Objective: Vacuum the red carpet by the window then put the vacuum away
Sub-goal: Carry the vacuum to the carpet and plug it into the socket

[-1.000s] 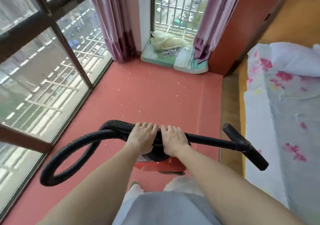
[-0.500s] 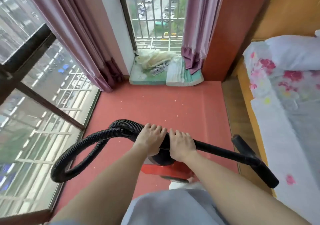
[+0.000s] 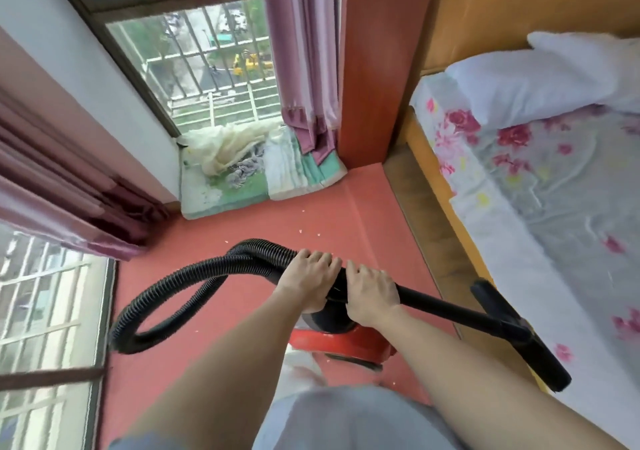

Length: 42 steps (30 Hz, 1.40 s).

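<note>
single view, head-worn, wide-angle. faces forward and steeply down at the floor. left hand (image 3: 308,278) gripping the vacuum hose (image 3: 263,254) and right hand (image 3: 372,292) gripping the wand (image 3: 450,311) sit just below frame centre, close to the lens. red carpet (image 3: 242,228) lies beneath, farther off. window (image 3: 214,68) fills upper left, bed (image 3: 519,207) the right side. frame rolled: walls and window bars lean, straight edges bow toward the margins. lap (image 3: 346,422) crowds the bottom edge.
</note>
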Each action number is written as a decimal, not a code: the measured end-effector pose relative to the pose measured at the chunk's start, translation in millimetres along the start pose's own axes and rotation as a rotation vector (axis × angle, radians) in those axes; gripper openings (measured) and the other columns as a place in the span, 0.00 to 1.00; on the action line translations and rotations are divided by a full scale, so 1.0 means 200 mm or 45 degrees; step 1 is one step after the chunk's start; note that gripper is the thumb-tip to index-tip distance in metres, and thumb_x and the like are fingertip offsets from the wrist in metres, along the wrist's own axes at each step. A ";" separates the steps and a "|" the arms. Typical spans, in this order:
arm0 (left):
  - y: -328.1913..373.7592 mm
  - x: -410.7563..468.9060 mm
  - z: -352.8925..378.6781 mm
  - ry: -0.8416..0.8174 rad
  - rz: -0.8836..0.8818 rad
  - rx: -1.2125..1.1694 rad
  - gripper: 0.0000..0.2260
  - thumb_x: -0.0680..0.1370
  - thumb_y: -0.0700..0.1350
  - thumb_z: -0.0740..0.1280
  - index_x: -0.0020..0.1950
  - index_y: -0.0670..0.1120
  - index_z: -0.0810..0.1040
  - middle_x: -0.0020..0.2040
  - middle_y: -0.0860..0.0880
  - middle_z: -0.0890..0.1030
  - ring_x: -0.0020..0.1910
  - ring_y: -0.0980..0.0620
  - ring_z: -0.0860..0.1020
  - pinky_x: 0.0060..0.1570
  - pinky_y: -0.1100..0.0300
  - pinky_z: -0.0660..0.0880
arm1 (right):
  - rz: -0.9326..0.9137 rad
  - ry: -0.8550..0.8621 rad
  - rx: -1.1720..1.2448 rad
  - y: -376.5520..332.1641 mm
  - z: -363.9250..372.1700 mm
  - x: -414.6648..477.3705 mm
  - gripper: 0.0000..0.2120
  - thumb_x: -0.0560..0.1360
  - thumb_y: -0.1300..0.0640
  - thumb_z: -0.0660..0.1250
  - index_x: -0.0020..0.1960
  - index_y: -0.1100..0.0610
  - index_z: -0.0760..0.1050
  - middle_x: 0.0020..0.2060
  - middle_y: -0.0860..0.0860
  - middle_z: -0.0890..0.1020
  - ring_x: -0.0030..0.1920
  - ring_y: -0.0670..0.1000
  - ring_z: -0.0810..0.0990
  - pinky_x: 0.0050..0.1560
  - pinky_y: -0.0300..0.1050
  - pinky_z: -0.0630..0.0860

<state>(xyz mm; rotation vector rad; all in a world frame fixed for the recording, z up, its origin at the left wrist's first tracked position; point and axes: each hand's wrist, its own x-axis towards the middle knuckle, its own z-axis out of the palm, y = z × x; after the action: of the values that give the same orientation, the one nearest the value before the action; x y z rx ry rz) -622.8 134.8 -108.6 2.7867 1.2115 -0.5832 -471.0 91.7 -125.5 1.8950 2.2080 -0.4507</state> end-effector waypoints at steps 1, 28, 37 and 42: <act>-0.06 0.10 -0.01 0.022 0.061 0.009 0.20 0.70 0.48 0.67 0.60 0.45 0.71 0.53 0.47 0.78 0.52 0.44 0.78 0.52 0.51 0.71 | 0.053 -0.001 0.006 0.03 -0.02 0.08 0.26 0.74 0.53 0.68 0.69 0.56 0.64 0.58 0.55 0.79 0.59 0.58 0.80 0.58 0.53 0.74; -0.31 2.22 -0.40 -0.133 0.938 0.366 0.25 0.68 0.51 0.71 0.62 0.44 0.70 0.54 0.46 0.77 0.50 0.43 0.77 0.52 0.49 0.70 | 1.004 -0.067 0.454 1.08 -0.11 1.27 0.25 0.58 0.61 0.78 0.53 0.60 0.74 0.38 0.58 0.80 0.36 0.62 0.82 0.39 0.56 0.80; -0.21 2.95 -0.02 -0.215 1.084 0.370 0.27 0.70 0.53 0.71 0.64 0.44 0.69 0.57 0.45 0.76 0.53 0.44 0.75 0.56 0.49 0.69 | 1.136 -0.164 0.509 1.49 0.33 1.74 0.30 0.61 0.58 0.76 0.61 0.60 0.74 0.46 0.60 0.82 0.43 0.64 0.82 0.45 0.60 0.79; -0.10 3.37 0.38 -0.256 1.144 0.324 0.30 0.69 0.53 0.73 0.67 0.44 0.68 0.61 0.45 0.75 0.57 0.43 0.74 0.59 0.49 0.68 | 1.220 -0.071 0.488 1.71 0.73 2.00 0.30 0.53 0.59 0.80 0.54 0.62 0.79 0.40 0.59 0.82 0.39 0.62 0.81 0.41 0.55 0.77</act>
<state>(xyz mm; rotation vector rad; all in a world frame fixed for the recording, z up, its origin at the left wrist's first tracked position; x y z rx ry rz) -242.0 603.0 -418.9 2.9395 -0.2071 -0.9011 -205.4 455.5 -434.0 2.7666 0.9844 -0.7308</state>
